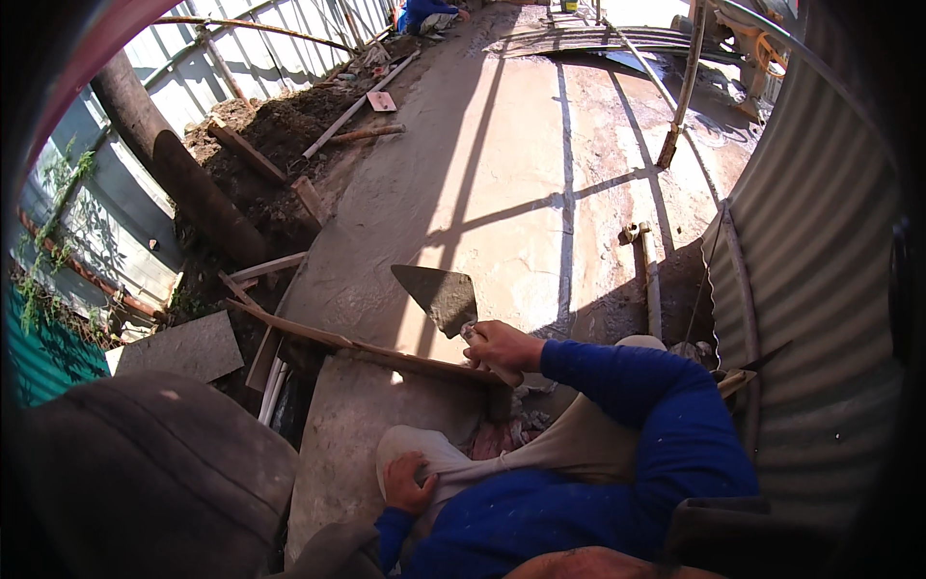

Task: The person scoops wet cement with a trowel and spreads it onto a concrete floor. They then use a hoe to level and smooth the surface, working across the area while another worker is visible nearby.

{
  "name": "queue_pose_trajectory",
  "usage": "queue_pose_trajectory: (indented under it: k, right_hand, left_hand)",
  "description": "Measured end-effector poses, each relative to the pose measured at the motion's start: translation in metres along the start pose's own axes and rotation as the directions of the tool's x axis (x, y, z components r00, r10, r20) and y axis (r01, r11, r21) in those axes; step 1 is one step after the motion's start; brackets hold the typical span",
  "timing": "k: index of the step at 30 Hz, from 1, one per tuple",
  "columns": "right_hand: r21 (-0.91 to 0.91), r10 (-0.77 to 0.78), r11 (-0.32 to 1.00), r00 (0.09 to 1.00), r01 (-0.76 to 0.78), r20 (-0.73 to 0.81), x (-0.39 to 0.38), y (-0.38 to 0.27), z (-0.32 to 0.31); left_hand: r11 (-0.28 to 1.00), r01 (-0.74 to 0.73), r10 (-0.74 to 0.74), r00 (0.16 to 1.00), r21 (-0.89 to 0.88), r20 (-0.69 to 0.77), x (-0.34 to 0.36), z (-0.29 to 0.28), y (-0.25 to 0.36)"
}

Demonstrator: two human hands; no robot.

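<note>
My right hand (506,347) is closed round the handle of a pointed trowel (442,297). The blade points up and to the left, over wet, smoothed concrete (386,222), and its face is smeared with grey mortar. On my bent knee rests my left hand (410,482), thumb apart from the fingers, with nothing seen in it. Just in front of my knees a thin wooden board (386,355) runs across, between the wet concrete and the greyish slab (338,434) beside my leg.
A thick post (183,159) leans along the left, near loose soil and wood scraps. Corrugated metal sheets (820,280) rise close on my right. A pipe (652,285) lies near the right edge, and a thin pole (685,87) stands farther off. Another person (431,14) crouches far ahead.
</note>
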State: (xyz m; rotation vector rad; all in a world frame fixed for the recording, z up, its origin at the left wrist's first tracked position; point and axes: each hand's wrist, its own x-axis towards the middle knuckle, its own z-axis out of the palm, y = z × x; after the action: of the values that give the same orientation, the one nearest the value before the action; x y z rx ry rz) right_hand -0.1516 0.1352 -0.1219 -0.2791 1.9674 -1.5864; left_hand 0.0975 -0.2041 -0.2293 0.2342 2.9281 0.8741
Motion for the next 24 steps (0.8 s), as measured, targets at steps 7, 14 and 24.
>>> queue_pose_trajectory:
  k: [7,14,24]
  right_hand:
    - [0.037,-0.001,0.999,1.0,0.001,-0.005,-0.0016,-0.0015,0.0004]
    - [0.025,-0.002,1.0,1.0,0.002,-0.003,0.0014,0.0001,0.0002]
    - [0.018,0.019,1.0,1.0,-0.019,-0.001,0.0032,-0.0001,-0.0007]
  left_hand:
    - [1.0,0.009,-0.009,1.0,-0.002,0.006,0.0013,0.0003,0.0001]
    - [1.0,0.004,-0.004,1.0,-0.014,-0.001,0.0012,0.0023,-0.0025]
    - [1.0,0.013,-0.013,1.0,-0.005,-0.001,0.0028,0.0028,-0.0022]
